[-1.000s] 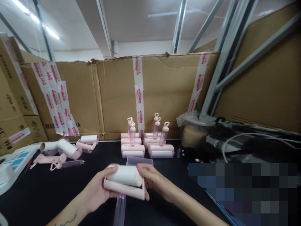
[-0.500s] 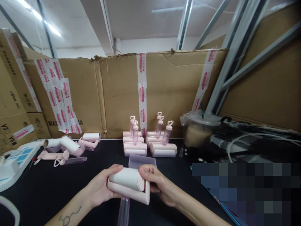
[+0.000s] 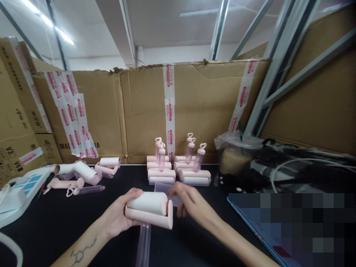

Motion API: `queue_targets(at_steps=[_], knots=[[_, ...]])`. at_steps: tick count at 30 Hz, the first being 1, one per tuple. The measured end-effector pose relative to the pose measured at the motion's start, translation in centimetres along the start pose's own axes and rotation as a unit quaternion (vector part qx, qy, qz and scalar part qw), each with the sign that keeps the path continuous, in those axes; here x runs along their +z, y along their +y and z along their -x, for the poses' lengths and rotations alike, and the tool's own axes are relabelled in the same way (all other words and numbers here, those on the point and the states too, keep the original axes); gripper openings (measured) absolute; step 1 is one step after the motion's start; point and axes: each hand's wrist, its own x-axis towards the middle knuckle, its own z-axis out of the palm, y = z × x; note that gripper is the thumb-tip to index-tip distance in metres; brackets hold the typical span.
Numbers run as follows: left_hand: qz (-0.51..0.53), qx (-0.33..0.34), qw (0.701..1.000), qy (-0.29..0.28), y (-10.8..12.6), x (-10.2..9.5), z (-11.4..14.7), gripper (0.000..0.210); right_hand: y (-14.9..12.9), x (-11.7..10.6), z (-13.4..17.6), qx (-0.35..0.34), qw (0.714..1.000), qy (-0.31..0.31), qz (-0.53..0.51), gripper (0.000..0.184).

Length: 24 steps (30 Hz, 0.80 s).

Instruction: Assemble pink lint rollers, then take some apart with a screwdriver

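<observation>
My left hand (image 3: 124, 213) is closed around a pink lint roller (image 3: 148, 220) with a white paper roll, held level above the black table. Below the roller a clear pinkish tube handle (image 3: 144, 244) points toward me. My right hand (image 3: 190, 202) is off the roller, just to its right; its fingers are bent, apart and slightly blurred, with nothing seen in them. Its fingertips overlap a translucent purple cover (image 3: 161, 187) behind the roller; whether they touch it I cannot tell.
Several lint rollers with heart-topped handles (image 3: 198, 157) stand in two rows at the back. Loose roller parts (image 3: 86, 172) lie at the left, beside a white power strip (image 3: 25, 193). On the right are a lidded drink cup (image 3: 235, 155), cables and a blue-edged flat object (image 3: 250, 226).
My right hand has let go of the roller's end and moved right and slightly up, over the purple cover. My left hand still holds the roller, now slightly higher and further left.
</observation>
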Motion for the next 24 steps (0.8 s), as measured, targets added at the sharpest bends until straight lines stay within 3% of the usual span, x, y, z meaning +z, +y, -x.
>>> queue_targets(at_steps=[3, 7, 10, 15, 24], knots=[[-0.004, 0.029, 1.0, 0.002, -0.2, 0.3, 0.1, 0.021, 0.4, 0.9, -0.2, -0.06, 0.991, 0.08, -0.092, 0.051], [-0.018, 0.024, 1.0, -0.006, -2.3, 1.5, 0.1, 0.021, 0.8, 3.6, 0.8, -0.089, 0.971, 0.098, -0.198, 0.043], [-0.016, 0.016, 1.0, -0.021, -3.7, 2.3, 0.2, 0.024, 0.3, 4.3, 1.7, -0.101, 0.968, 0.105, -0.204, 0.04], [-0.013, 0.031, 0.999, -0.031, -3.9, 2.4, 0.3, 0.029, -0.5, 3.4, 1.6, -0.087, 0.979, 0.095, -0.158, 0.04], [-0.031, 0.044, 0.999, -0.009, -4.9, 1.9, -0.1, 0.027, 1.0, 4.2, 1.0, -0.08, 0.983, 0.063, -0.151, 0.036]])
